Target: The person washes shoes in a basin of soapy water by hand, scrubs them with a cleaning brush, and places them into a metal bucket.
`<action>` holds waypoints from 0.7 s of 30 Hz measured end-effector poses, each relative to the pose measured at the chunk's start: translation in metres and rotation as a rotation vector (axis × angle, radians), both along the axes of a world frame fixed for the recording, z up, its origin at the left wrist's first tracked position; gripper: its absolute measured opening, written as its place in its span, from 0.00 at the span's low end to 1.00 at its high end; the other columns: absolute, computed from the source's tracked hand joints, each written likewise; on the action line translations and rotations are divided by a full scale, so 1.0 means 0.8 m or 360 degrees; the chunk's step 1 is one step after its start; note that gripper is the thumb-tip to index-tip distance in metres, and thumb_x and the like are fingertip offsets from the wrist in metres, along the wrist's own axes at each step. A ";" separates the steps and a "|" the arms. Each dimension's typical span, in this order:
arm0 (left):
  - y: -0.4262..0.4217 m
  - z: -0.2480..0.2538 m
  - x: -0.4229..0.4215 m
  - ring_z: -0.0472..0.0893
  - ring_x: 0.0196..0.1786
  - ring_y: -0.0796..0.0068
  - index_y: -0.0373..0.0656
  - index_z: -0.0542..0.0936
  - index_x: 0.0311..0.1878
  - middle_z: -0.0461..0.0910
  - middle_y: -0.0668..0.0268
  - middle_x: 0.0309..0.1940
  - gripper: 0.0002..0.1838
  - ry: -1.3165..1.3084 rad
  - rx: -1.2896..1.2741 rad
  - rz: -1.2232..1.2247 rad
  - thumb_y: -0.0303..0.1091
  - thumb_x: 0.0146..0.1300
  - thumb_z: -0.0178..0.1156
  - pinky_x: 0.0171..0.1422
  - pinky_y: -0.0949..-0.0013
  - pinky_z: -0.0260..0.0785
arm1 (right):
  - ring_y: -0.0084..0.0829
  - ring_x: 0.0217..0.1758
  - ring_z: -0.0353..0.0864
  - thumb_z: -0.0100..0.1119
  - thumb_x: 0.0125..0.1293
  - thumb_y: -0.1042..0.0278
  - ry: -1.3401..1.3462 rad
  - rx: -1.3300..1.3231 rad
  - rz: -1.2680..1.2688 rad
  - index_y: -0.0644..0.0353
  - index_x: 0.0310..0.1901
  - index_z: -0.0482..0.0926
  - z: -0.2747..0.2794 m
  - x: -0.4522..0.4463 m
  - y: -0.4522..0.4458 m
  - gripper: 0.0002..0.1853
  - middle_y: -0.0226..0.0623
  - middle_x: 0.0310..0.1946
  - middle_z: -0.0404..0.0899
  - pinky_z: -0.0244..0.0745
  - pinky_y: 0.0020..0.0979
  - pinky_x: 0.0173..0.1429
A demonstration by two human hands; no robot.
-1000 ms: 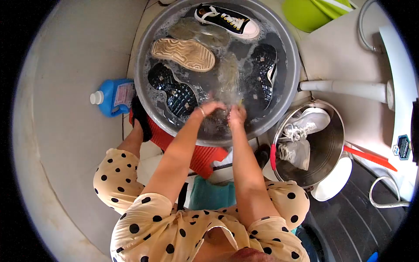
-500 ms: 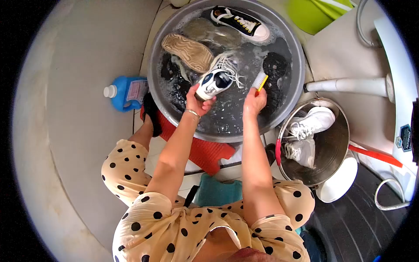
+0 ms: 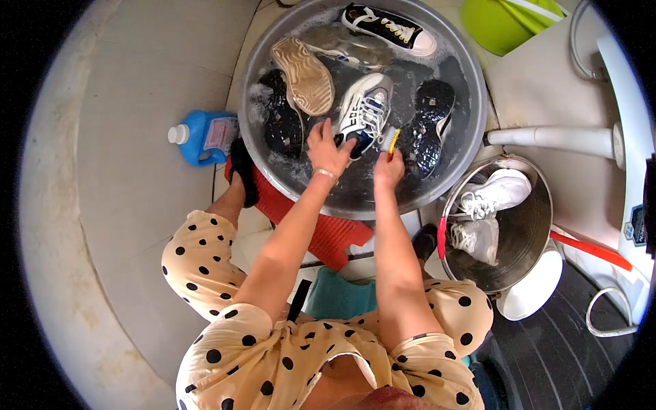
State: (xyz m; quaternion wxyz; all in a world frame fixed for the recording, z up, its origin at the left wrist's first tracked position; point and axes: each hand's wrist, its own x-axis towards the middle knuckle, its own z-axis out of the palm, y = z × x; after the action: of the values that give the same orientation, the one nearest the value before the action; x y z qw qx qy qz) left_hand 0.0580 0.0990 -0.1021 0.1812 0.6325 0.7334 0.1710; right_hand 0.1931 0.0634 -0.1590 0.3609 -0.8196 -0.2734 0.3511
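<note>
A white and navy sneaker (image 3: 369, 102) with white laces lies sole down in the dark soapy water of a large grey basin (image 3: 247, 130). My left hand (image 3: 330, 152) is at its heel with fingers spread, the thumb close to the heel edge. My right hand (image 3: 388, 169) grips a yellow scrub brush (image 3: 391, 141) with pale bristles, held just right of the sneaker's heel. Around it in the basin are a shoe with its tan sole up (image 3: 304, 78), a black canvas sneaker (image 3: 389, 29), and dark wet shoes (image 3: 432, 126) at the right and left.
Right of the basin stands a metal bucket (image 3: 526, 253) with white shoes (image 3: 502, 191) inside. A blue detergent bottle (image 3: 205, 139) is on the floor at left. A red mat (image 3: 335, 242) lies under the basin's near side. A green bucket (image 3: 502, 27) and white pipe (image 3: 553, 135) are beyond.
The sneaker has gone from a tilted hold in my left hand to lying in the water, toe away. My left hand has opened and moved right; the brush has shifted left and nearer.
</note>
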 end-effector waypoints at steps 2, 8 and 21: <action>0.021 -0.015 0.010 0.61 0.67 0.46 0.46 0.57 0.72 0.60 0.45 0.65 0.47 0.0080 -0.0462 0.0011 0.45 0.51 0.68 0.67 0.48 0.60 | 0.56 0.47 0.76 0.53 0.60 0.72 -0.0068 0.0401 -0.0071 0.67 0.52 0.75 -0.014 -0.016 -0.008 0.18 0.57 0.45 0.77 0.71 0.46 0.51; -0.012 -0.092 0.002 0.70 0.63 0.42 0.44 0.66 0.66 0.73 0.41 0.58 0.36 -0.0493 -0.1149 0.0125 0.43 0.53 0.61 0.67 0.58 0.63 | 0.54 0.45 0.78 0.62 0.54 0.62 -0.0450 0.0163 0.0166 0.69 0.47 0.75 0.036 -0.022 -0.016 0.22 0.56 0.40 0.77 0.72 0.43 0.51; 0.026 -0.009 -0.022 0.83 0.42 0.51 0.39 0.84 0.36 0.83 0.49 0.37 0.19 -0.0091 -0.0807 -0.0439 0.46 0.62 0.52 0.49 0.60 0.73 | 0.45 0.37 0.80 0.57 0.59 0.71 0.0517 0.0330 -0.0249 0.69 0.42 0.77 0.026 -0.056 -0.033 0.12 0.50 0.34 0.81 0.72 0.42 0.44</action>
State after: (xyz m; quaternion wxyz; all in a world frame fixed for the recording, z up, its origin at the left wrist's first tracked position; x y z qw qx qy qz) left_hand 0.0403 0.1201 -0.1093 0.3756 0.6557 0.6545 -0.0262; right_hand 0.1486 0.0368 -0.1379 0.5089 -0.7293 -0.1817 0.4196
